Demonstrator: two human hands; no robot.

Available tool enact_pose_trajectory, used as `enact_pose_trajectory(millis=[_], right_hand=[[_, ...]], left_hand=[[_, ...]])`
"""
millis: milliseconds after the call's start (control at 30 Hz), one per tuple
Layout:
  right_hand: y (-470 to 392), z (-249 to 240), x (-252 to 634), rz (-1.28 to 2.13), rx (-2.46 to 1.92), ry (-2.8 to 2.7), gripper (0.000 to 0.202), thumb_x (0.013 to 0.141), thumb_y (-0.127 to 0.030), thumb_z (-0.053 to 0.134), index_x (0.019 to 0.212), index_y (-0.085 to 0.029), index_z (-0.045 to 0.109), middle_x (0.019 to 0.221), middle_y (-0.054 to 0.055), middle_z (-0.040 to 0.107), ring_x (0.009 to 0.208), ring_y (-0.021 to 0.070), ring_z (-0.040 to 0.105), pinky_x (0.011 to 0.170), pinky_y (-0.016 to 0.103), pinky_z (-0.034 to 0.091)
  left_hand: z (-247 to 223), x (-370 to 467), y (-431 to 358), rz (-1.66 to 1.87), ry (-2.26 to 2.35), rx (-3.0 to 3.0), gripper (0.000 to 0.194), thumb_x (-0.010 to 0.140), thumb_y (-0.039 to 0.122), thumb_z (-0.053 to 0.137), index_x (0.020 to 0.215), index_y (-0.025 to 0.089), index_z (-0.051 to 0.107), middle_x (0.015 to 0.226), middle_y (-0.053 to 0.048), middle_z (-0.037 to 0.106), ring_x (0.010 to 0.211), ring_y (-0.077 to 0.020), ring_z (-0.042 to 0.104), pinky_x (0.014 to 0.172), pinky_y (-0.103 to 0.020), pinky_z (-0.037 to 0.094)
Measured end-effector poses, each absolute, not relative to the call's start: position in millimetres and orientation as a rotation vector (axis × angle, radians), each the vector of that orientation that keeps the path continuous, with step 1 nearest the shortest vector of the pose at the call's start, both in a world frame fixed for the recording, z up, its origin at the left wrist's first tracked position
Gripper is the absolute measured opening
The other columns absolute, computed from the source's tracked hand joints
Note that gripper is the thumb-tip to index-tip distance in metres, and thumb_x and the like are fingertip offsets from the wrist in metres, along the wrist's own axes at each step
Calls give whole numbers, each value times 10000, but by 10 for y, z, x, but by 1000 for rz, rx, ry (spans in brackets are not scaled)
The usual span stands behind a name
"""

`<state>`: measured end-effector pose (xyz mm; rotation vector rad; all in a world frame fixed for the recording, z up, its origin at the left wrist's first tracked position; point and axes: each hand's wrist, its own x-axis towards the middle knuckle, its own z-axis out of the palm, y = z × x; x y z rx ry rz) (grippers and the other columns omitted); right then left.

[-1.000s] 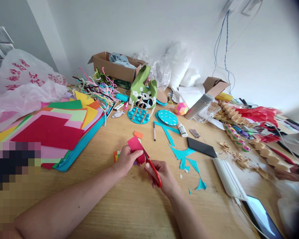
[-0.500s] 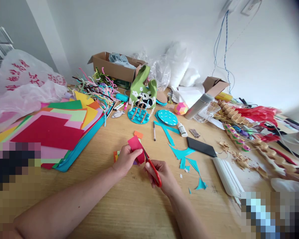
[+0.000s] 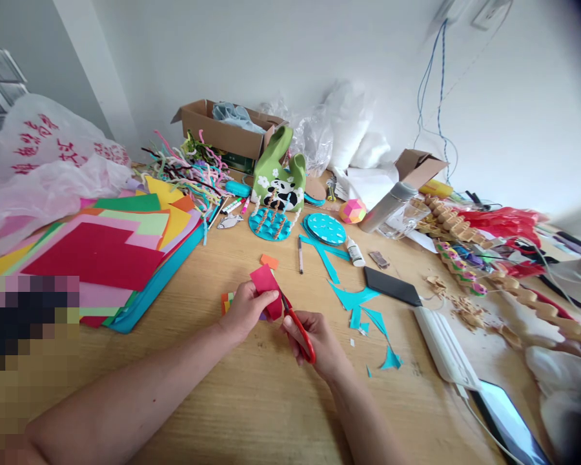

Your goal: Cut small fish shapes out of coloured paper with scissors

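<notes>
My left hand [image 3: 246, 311] pinches a small red rectangle of paper [image 3: 265, 280] between thumb and fingers above the table. In my right hand [image 3: 314, 341] is a pair of red-handled scissors [image 3: 306, 342], its blades along the right edge of the red paper. How far the blades are apart is hard to see. Under my left hand lie several small coloured pieces [image 3: 226, 301], mostly hidden. Just beyond the red paper, an orange piece [image 3: 269, 261] rests on the wood.
A stack of coloured sheets [image 3: 97, 252] lies at left. Blue scraps [image 3: 353, 298], a pen [image 3: 300, 255], a glue bottle [image 3: 355, 252] and a black slab [image 3: 392, 286] lie to the right. Behind stand a panda bag [image 3: 279, 174], blue discs [image 3: 325, 228] and a metal flask [image 3: 388, 206].
Both hands, the red paper and the scissors hold nearly the same pose. The view has shifted very slightly.
</notes>
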<state>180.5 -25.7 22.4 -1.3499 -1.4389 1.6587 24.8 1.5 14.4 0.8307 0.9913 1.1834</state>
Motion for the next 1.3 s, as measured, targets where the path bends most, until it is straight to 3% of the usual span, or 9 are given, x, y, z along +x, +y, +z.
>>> enact_pose_trajectory(millis=[533, 1300], right_hand=[[-254, 263, 1814, 1676, -1379, -1429, 512, 728, -650, 662, 631, -165, 529, 416, -45, 513, 301, 66, 416, 330, 183, 261], [-260, 296, 1823, 1676, -1389, -1458, 531, 732, -680, 632, 670, -157, 570, 397, -42, 512, 296, 71, 403, 331, 188, 232]], left_hand=[[146, 247, 7, 1167, 995, 865, 281, 682, 368, 677, 571, 171, 509, 520, 32, 509, 485, -100, 445, 497, -235, 355], [153, 209, 68, 1155, 1004, 830, 244, 642, 346, 701, 613, 156, 551, 542, 34, 519, 503, -94, 441, 513, -231, 336]])
